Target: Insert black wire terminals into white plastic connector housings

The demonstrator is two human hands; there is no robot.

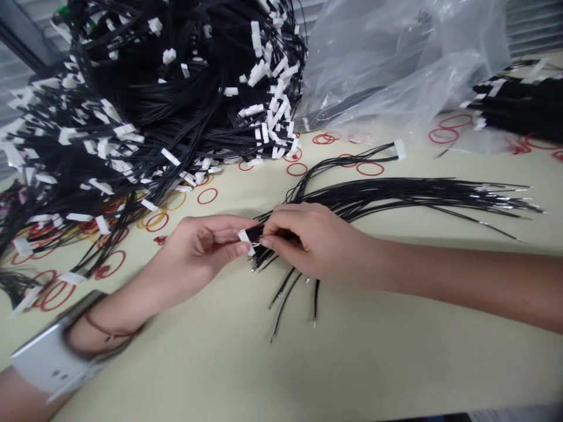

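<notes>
The left fingers [229,249] pinch a white wire connector [243,236] at centre, while the right fingers [275,230] press its black wires [352,196] together, keeping them steady.

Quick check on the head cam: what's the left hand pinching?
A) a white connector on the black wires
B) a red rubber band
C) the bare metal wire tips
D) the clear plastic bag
A. The left hand pinches the white connector between thumb and fingers, right where the black wires run into the right hand.
</notes>
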